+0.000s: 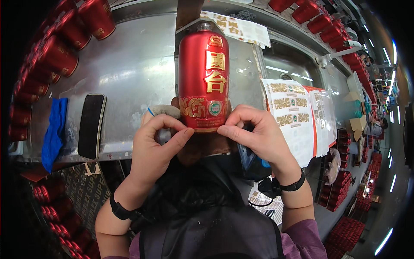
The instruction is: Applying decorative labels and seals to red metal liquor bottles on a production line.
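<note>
A red bottle with raised gold characters lies on its back, its neck pointing away from me. A band of gold ornament with a round green emblem runs around its lower part. My left hand is closed, thumb and index finger pinched together at the lower left edge of the bottle. My right hand is closed too, its thumb and index finger against the lower right edge. The other fingers are curled in, and a grey cover sits on a finger of my left hand. Any thin piece between the fingertips cannot be made out.
A phone and a blue cloth lie on the metal table to the left. Red containers stand at the far left. On the right are sheets of gold-and-green decals; another sheet lies beyond the bottle.
</note>
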Demonstrator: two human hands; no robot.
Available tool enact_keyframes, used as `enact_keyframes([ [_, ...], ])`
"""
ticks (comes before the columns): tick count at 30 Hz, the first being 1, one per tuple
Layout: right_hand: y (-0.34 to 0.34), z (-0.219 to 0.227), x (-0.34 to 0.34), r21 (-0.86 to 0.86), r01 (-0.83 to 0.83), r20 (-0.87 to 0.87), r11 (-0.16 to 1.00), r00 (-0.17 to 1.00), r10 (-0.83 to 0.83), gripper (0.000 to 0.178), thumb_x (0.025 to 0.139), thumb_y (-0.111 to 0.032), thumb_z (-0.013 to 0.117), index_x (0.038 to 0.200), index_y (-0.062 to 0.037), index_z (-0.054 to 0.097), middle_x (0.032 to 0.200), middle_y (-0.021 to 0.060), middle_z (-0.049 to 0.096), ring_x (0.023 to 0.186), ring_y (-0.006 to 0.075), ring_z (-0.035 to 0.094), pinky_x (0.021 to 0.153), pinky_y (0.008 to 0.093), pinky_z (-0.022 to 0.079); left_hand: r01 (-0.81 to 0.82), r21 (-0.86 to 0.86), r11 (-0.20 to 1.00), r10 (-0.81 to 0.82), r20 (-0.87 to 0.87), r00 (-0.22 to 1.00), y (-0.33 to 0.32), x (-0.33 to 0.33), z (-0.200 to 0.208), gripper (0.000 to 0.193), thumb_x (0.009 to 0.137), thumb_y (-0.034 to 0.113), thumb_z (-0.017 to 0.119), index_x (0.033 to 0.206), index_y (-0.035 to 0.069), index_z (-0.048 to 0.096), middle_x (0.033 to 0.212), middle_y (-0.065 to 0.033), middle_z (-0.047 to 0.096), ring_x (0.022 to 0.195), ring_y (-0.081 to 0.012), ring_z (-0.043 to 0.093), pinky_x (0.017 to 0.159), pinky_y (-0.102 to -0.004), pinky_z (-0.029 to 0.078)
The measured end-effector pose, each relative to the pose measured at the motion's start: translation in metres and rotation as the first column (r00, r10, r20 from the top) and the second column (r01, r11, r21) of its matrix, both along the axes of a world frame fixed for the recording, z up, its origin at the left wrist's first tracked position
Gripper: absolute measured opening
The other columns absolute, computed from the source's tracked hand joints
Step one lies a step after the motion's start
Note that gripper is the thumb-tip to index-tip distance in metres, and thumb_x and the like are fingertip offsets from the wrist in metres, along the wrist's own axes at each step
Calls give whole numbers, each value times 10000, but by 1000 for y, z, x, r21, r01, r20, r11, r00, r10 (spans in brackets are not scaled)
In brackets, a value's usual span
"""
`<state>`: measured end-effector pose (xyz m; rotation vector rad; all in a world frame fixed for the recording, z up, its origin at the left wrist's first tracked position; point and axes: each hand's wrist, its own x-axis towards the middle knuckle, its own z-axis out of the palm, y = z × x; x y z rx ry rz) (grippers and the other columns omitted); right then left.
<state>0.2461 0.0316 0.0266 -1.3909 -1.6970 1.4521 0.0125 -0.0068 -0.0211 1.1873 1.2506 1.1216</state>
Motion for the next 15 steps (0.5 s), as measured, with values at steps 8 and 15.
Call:
enact_keyframes([
  [8, 0, 1, -2, -39, 15, -15, 999, 1000, -16, 181, 849, -166, 776, 790, -23, 683, 761, -9, 607, 627, 39, 515, 573, 220, 403, -4, -30, 1000, 3, -23, 1000, 1, 0, 2, 126, 821, 123, 795, 846, 60, 688, 927, -27, 567, 884, -134, 515, 781, -264, 411],
  [15, 0, 5, -3, -13, 13, 24, 1000, 1000, -12, 194, 848, -162, 777, 770, -24, 665, 754, -13, 590, 628, 36, 507, 580, 214, 397, -20, 1, 1000, 20, -25, 999, 0, -1, -6, 122, 851, 127, 759, 926, 70, 682, 948, -25, 574, 891, -126, 501, 823, -263, 412],
])
